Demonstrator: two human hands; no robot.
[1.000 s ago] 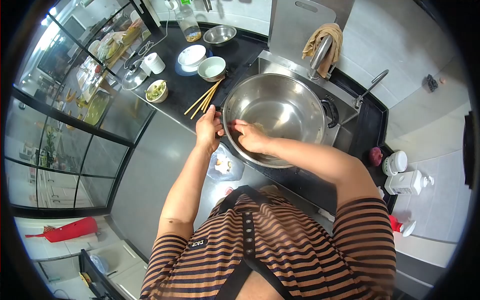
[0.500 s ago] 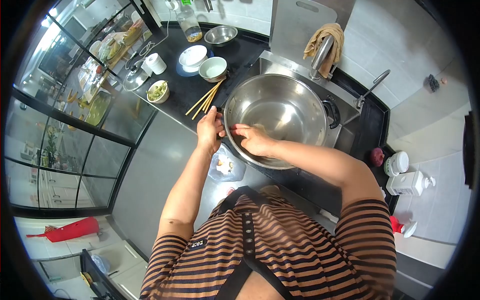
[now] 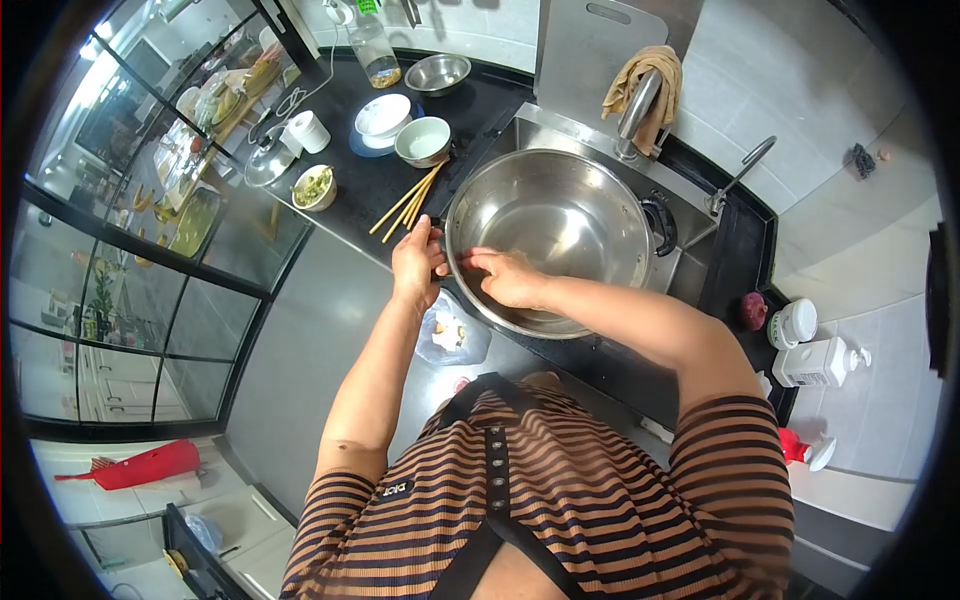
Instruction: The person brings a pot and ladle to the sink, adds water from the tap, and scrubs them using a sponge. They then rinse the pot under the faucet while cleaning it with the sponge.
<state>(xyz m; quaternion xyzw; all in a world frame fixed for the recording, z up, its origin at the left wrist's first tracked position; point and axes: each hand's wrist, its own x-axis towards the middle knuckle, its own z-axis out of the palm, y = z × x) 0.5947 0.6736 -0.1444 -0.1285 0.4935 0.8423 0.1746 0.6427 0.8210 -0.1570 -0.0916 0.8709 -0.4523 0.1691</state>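
A large steel pot (image 3: 570, 215) rests over the sink (image 3: 540, 125), with a black handle on its right side. My left hand (image 3: 417, 262) is wrapped round the pot's left handle. Inside the near left part of the pot is my right hand (image 3: 508, 280), its fingertips against the inner wall; something pale and blurred shows just beyond its knuckles. Several wooden chopsticks (image 3: 410, 203) lie on the black counter left of the pot. Behind them stands a pale green bowl (image 3: 423, 141).
Left on the counter are a bowl of greens (image 3: 314, 187), white dishes (image 3: 383, 118), a steel bowl (image 3: 438, 73) and a glass bottle (image 3: 375, 55). A cloth (image 3: 660, 75) hangs on the faucet. A plastic bag (image 3: 451, 332) is below the pot. Bottles (image 3: 812, 365) stand at right.
My right hand has shifted slightly against the pot's inner wall. My left hand stays on the handle, and the pot has not visibly moved.
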